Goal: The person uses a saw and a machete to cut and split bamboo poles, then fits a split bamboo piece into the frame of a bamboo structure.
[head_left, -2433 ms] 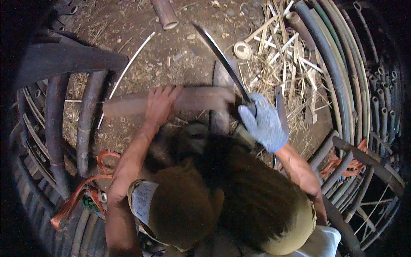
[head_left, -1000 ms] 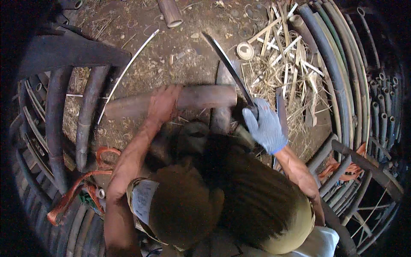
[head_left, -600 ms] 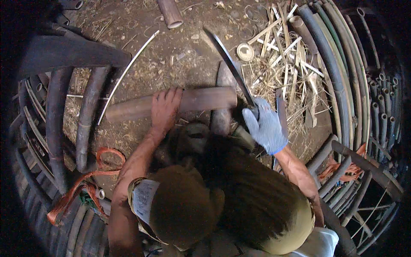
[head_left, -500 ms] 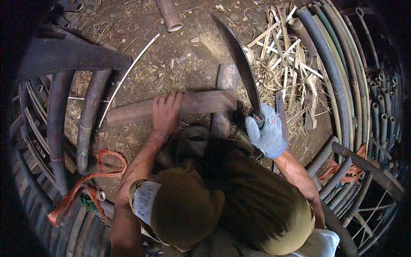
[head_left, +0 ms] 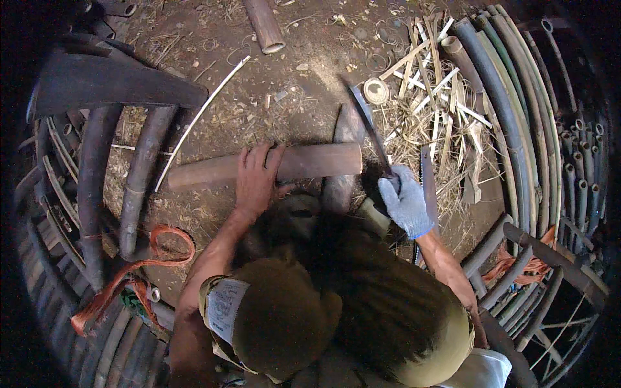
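My left hand point(head_left: 257, 178), bare, is wrapped over the middle of a split brown bamboo piece point(head_left: 317, 160), fingers across its far edge. The piece lies crosswise, its right end resting over a grey-brown log point(head_left: 349, 123). In a pale blue-grey knit glove, my right hand point(head_left: 406, 202) is closed round the handle of a machete point(head_left: 373, 128); the grip itself is hidden by the fingers. Its dark blade points away from me, to the right of the bamboo's end and apart from it. Beside the glove lies a saw point(head_left: 427, 184) with a toothed edge.
Pale bamboo strips point(head_left: 430, 77) and shavings heap at the upper right. Long bamboo poles point(head_left: 517, 129) line the right side. A dark wooden bench point(head_left: 123, 81) stands at left, near orange twine point(head_left: 132, 268). A short bamboo tube point(head_left: 265, 29) lies at the far side.
The machete blade, raised and seen long before, now looks shorter and lower, its tip nearer my hand. My left hand stays on the bamboo piece. The whole view has shifted slightly.
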Action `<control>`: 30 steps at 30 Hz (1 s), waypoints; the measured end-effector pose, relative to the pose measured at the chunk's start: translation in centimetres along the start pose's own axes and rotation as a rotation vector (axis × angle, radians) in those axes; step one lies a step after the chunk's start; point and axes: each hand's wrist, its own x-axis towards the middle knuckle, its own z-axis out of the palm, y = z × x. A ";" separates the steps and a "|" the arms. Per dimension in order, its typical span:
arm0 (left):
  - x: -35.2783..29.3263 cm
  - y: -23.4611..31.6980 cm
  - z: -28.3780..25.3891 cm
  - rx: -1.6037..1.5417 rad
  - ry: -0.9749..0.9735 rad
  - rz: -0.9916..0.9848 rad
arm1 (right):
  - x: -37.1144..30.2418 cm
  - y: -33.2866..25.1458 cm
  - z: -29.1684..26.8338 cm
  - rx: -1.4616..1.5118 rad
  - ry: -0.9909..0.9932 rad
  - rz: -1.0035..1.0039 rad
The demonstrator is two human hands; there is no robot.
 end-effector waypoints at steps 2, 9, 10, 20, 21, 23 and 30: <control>-0.6 0.2 -1.2 -0.155 0.029 -0.012 | -1.4 -0.2 -0.5 0.063 0.140 0.001; 1.7 -3.8 -3.1 -0.169 -0.398 0.045 | -6.3 1.4 -0.5 0.625 0.136 0.341; 2.4 -2.8 -4.1 -0.277 -0.383 0.105 | -6.9 1.7 -0.8 0.616 0.190 0.319; 4.4 6.8 -19.3 -0.810 -0.239 0.334 | -4.8 -8.9 -15.2 1.478 0.172 0.046; 4.7 7.3 -20.1 -0.712 -0.168 0.421 | -5.0 -10.3 -17.2 1.311 0.165 -0.043; 4.7 8.9 -23.3 -0.556 -0.118 0.498 | -4.2 -12.1 -19.5 0.912 0.325 -0.323; 5.1 9.1 -33.2 -0.243 0.484 0.742 | -17.4 -24.7 -23.1 0.698 0.077 -0.443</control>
